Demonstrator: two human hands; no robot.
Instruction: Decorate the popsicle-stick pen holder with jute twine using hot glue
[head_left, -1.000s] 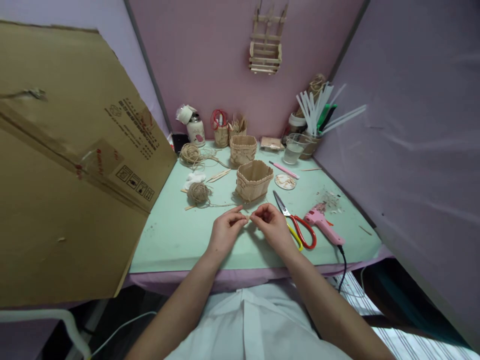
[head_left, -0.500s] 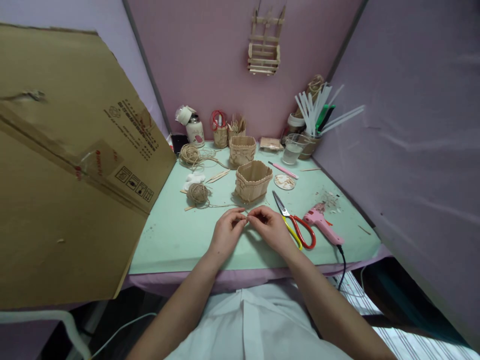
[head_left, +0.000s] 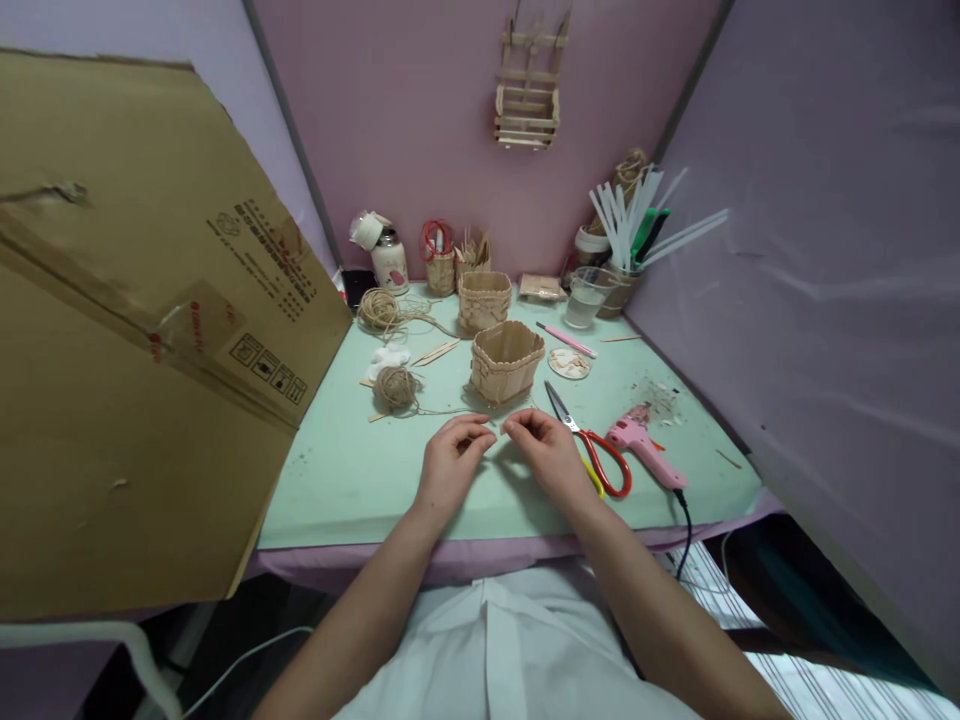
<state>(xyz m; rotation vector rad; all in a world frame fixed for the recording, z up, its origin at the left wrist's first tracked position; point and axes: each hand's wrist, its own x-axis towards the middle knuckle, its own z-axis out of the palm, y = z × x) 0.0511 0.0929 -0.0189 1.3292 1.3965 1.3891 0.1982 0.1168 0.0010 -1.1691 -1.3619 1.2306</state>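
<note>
My left hand [head_left: 453,458] is curled over the front middle of the table, thumb and index drawn close together; whatever they pinch is too small to make out. Facing it, my right hand [head_left: 546,452] pinches a tiny pale piece [head_left: 503,428] whose kind is unclear. Just beyond my fingertips stands a wooden-stick basket [head_left: 504,368] with a scalloped rim. From a ball of twine [head_left: 397,388] on the left, a strand runs to the front of that basket, near my left fingers. Red-and-yellow-handled scissors [head_left: 606,466] lie beside my right hand.
A pink glue gun [head_left: 646,450] lies right, its cord over the table edge. Behind are a second basket [head_left: 484,303], a twine coil [head_left: 380,312], a pink pen-like tool [head_left: 567,340] and a plastic cup [head_left: 585,300]. A large cardboard sheet [head_left: 150,400] stands left.
My hands have parted slightly; the right fingertips have shifted a little right and away from the left ones, showing the small pale piece between them.
</note>
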